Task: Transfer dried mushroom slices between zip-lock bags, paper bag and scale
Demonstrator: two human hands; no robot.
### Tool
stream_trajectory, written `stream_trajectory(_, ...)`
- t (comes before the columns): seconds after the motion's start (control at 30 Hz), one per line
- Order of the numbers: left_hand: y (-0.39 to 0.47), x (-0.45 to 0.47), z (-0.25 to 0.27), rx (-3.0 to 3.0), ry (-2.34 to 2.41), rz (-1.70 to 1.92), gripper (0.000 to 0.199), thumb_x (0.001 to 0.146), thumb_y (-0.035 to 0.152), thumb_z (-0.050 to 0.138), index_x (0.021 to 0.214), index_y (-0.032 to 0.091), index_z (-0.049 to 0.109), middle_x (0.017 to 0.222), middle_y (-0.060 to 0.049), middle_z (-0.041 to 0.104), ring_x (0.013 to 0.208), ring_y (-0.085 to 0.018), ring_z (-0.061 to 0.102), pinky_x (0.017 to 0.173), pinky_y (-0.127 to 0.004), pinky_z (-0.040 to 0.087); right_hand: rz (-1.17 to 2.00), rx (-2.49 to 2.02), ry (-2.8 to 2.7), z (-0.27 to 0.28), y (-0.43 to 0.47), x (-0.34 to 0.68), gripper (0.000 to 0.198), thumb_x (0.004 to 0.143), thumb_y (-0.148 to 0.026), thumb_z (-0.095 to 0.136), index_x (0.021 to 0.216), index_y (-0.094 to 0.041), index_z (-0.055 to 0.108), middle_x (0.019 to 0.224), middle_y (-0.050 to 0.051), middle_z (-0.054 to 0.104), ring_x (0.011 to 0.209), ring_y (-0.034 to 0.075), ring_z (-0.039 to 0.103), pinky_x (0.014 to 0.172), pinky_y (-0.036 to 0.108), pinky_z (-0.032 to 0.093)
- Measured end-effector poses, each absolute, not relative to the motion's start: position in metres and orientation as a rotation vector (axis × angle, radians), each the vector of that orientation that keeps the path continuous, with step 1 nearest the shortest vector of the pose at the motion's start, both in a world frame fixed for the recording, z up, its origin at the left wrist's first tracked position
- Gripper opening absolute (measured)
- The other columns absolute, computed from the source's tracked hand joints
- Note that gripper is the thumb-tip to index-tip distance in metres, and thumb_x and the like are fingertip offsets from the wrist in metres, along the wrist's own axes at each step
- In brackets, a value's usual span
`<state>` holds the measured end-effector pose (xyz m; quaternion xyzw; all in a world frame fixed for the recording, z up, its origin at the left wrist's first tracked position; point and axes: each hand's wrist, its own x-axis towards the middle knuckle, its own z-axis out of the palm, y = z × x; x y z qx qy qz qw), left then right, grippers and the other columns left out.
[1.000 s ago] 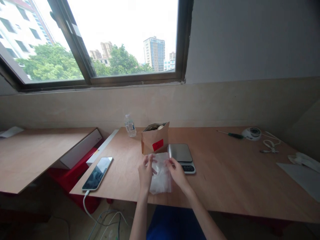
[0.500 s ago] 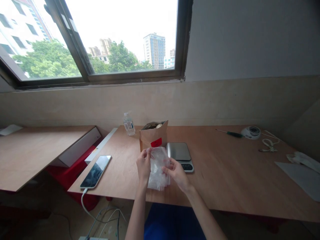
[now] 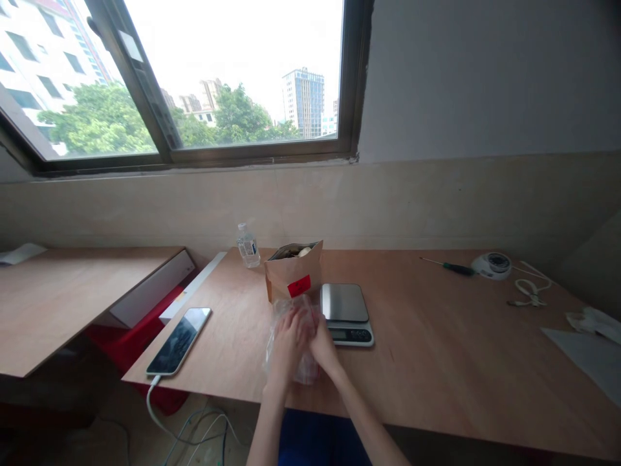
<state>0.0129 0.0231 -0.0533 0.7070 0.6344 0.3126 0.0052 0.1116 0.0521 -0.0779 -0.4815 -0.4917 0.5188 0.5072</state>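
Observation:
My left hand [image 3: 287, 336] and my right hand [image 3: 321, 343] are close together at the table's near side. Both are closed on thin clear plastic bags [image 3: 306, 371], which look layered and crumpled. Motion blurs the left fingers, and the right fingertips are partly hidden behind the plastic. Just beyond the hands stands a brown paper bag [image 3: 291, 275] with a red label, its top open and something pale inside. To the right of my right hand lies a kitchen scale [image 3: 345, 303] with a steel plate, nothing on it.
A phone [image 3: 178, 342] on a white charging cable lies at the table's left edge. Behind it stands a clear water bottle [image 3: 248, 247]. Far right are a green-handled screwdriver [image 3: 458, 268], a white dome camera [image 3: 491, 265] and a tied cable [image 3: 531, 294]. Cords hang below the table.
My hands have come together, the right one moving left toward the left hand. Part of the plastic now spreads out left of my left hand. The whole view has shifted slightly.

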Motion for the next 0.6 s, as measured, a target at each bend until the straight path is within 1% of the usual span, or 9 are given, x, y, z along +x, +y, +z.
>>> stream_trajectory(0.07, 0.026, 0.013, -0.073, 2.262, 2.001, 0.712, 0.04, 0.093, 0.026, 0.032, 0.126, 0.015, 0.051, 0.135, -0.012, 0.049, 0.127, -0.025, 0.042, 0.103, -0.046, 0.036, 1.145, -1.159, -1.233, -0.078, 0.04, 0.118, 0.038, 0.07, -0.019, 0.057, 0.107, -0.018, 0.048, 0.097, 0.009, 0.061, 0.085, 0.022, 0.061, 0.076, 0.037, 0.05)
stream_trajectory(0.13, 0.028, 0.011, -0.087, 2.286, 2.012, 0.547, 0.044, 0.094, 0.029, 0.03, 0.134, 0.017, 0.044, 0.142, -0.01, 0.041, 0.133, -0.024, 0.034, 0.107, -0.046, 0.03, 1.005, -1.153, -1.306, -0.076, 0.027, 0.13, 0.035, 0.078, -0.022, 0.053, 0.112, -0.02, 0.048, 0.105, 0.01, 0.058, 0.092, 0.022, 0.059, 0.081, 0.038, 0.049)
stream_trajectory(0.23, 0.029, 0.009, -0.096, 2.301, 2.03, 0.457, 0.048, 0.094, 0.039, 0.032, 0.14, 0.024, 0.036, 0.147, -0.006, 0.034, 0.136, -0.024, 0.026, 0.109, -0.045, 0.026, 0.758, -1.17, -1.436, -0.072, 0.013, 0.155, 0.023, 0.086, -0.023, 0.044, 0.108, -0.023, 0.052, 0.107, 0.01, 0.056, 0.101, 0.023, 0.054, 0.089, 0.04, 0.044)
stream_trajectory(0.33, 0.03, 0.008, -0.096, 2.299, 2.027, 0.424, 0.05, 0.092, 0.046, 0.034, 0.14, 0.03, 0.034, 0.148, -0.004, 0.031, 0.137, -0.024, 0.024, 0.11, -0.044, 0.024, 0.491, -1.274, -1.503, -0.075, 0.014, 0.181, 0.02, 0.088, -0.023, 0.041, 0.102, -0.023, 0.056, 0.106, 0.01, 0.055, 0.103, 0.025, 0.052, 0.091, 0.045, 0.041)
stream_trajectory(0.43, 0.032, 0.007, -0.095, 2.251, 2.028, 0.391, 0.052, 0.091, 0.05, 0.034, 0.14, 0.031, 0.033, 0.148, -0.003, 0.031, 0.138, -0.024, 0.023, 0.111, -0.044, 0.022, 0.266, -1.416, -1.526, -0.083, 0.025, 0.2, 0.022, 0.087, -0.025, 0.043, 0.104, -0.023, 0.056, 0.116, 0.013, 0.051, 0.108, 0.029, 0.048, 0.089, 0.049, 0.04)
stream_trajectory(0.5, 0.036, 0.006, -0.094, 2.22, 2.035, 0.386, 0.053, 0.091, 0.052, 0.033, 0.14, 0.032, 0.034, 0.149, -0.003, 0.03, 0.137, -0.024, 0.024, 0.111, -0.044, 0.021, 0.184, -1.471, -1.514, -0.09, 0.031, 0.209, 0.025, 0.087, -0.027, 0.043, 0.108, -0.021, 0.054, 0.121, 0.014, 0.048, 0.111, 0.03, 0.045, 0.089, 0.049, 0.039)
stream_trajectory(0.6, 0.042, 0.003, -0.089, 2.2, 2.019, 0.367, 0.053, 0.091, 0.052, 0.032, 0.14, 0.032, 0.034, 0.149, -0.003, 0.029, 0.138, -0.023, 0.023, 0.111, -0.044, 0.02, 0.152, -1.472, -1.447, -0.095, 0.036, 0.216, 0.027, 0.087, -0.025, 0.04, 0.11, -0.017, 0.052, 0.117, 0.016, 0.048, 0.113, 0.029, 0.044, 0.089, 0.048, 0.039)
